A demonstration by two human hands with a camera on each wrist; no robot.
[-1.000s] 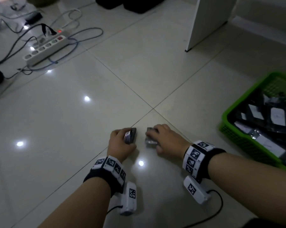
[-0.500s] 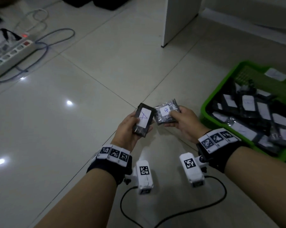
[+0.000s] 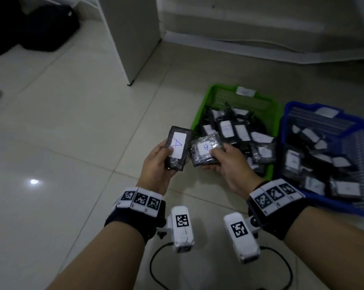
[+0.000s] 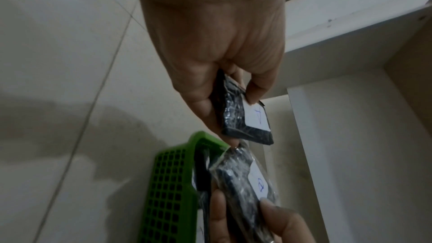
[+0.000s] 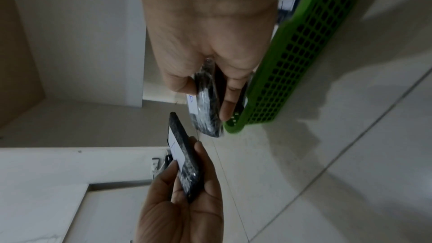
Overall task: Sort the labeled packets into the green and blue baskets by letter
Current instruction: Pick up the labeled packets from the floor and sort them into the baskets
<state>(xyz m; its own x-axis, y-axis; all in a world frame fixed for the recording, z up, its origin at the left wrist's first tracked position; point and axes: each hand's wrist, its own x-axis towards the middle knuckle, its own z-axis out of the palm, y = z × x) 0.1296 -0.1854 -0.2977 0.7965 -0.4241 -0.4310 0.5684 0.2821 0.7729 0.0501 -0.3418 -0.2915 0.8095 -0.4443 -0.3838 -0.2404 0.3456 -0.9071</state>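
My left hand (image 3: 156, 162) grips a dark packet labeled A (image 3: 178, 150), its white label facing up; the left wrist view shows the same packet labeled A (image 4: 247, 117) between thumb and fingers. Beside it my right hand (image 3: 227, 162) holds a shiny packet labeled B (image 3: 205, 151), also in the right wrist view as packet B (image 5: 207, 106). Both are raised side by side just left of the green basket (image 3: 199, 114), which holds several labeled packets. To its right, the blue basket (image 3: 283, 130) holds several more.
A white cabinet panel (image 3: 133, 38) stands on the tiled floor behind the hands. Dark bags (image 3: 30, 28) lie at the far left. White furniture runs along the back right (image 3: 260, 38). Wrist camera cables (image 3: 218, 275) trail on the floor near my forearms.
Both hands picked the two packets up off the floor and turned the labels upward. The view swung right, bringing both baskets in; the power strip left the view.
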